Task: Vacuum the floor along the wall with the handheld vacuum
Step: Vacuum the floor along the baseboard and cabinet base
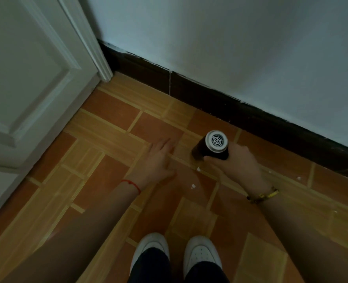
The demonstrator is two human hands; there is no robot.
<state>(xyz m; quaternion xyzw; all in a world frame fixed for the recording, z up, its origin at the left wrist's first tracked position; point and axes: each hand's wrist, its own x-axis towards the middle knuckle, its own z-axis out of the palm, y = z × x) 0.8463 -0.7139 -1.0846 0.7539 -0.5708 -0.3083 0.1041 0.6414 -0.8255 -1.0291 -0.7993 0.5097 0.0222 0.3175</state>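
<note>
The right hand (238, 162) is wrapped around a dark cylindrical handheld vacuum (211, 149), its round silver vented end cap facing up toward the camera and its body pointing down at the orange-and-tan tiled floor (107, 152). The nozzle end is hidden behind the body, so contact with the tiles cannot be confirmed. The vacuum sits near the dark baseboard (250, 111) beneath the pale painted wall (230, 48), partway along from the white panelled door (26, 78) at the corner. The left hand (158, 160) is empty, fingers spread loosely above the floor. Small white crumbs (193, 186) lie on tiles just in front of the vacuum and further right beside the baseboard. Judgement: the pass is under way, with visible debris left to collect.
</note>
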